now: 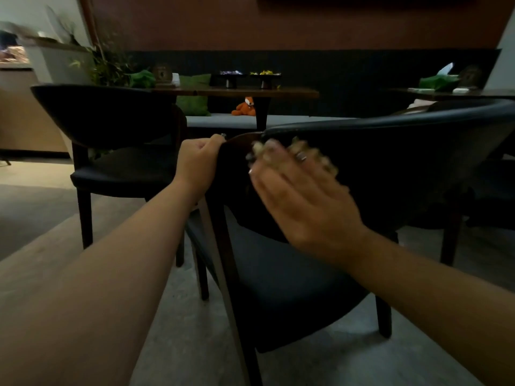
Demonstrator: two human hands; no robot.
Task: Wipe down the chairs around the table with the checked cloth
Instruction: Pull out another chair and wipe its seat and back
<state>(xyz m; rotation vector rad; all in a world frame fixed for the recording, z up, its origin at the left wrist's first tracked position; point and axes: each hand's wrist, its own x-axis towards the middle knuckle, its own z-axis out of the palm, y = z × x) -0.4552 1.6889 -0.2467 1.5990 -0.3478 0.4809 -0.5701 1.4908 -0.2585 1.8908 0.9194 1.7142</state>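
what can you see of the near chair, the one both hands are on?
The near chair is dark, with a curved, padded backrest that looks like leather, a wooden end piece and dark wooden legs. Its cushioned seat is bare. It stands upright on the floor, its back toward the camera. The left hand grips the backrest's left end; the right hand lies flat against the backrest's back, blurred, with a pale cloth at its fingers.

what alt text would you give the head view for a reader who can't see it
A person's right hand presses a blurred cloth against the back of a dark chair, while the left hand grips the backrest's end. Behind stand another chair and a table.
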